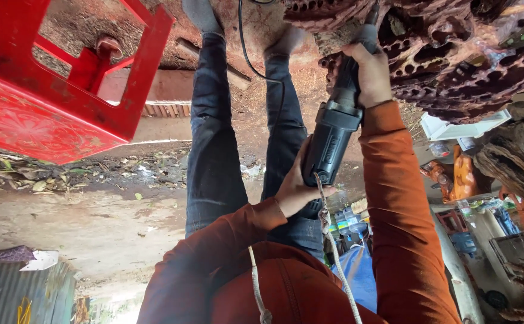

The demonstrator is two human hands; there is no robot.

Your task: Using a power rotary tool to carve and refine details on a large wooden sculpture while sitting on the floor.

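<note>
I hold a black and grey electric die grinder [334,129] with both hands. My left hand [292,191], in an orange sleeve, grips the rear of the tool's body. Near the tool's nose, my right hand [372,71] wraps around the front. The tip of the grinder is against a large reddish carved wood piece [454,54] full of holes and ridges. The bit itself is hidden by my right hand and the wood. The tool's black cord [245,51] runs past my jeans-clad legs [214,150].
A red plastic stool [52,90] sits at the left on dirt ground with sawdust and dry leaves [64,174]. My sock-clad feet [201,13] rest near the wood. Orange carved figures [463,177], bottles and clutter lie at the right. White hood cords [334,252] hang in front.
</note>
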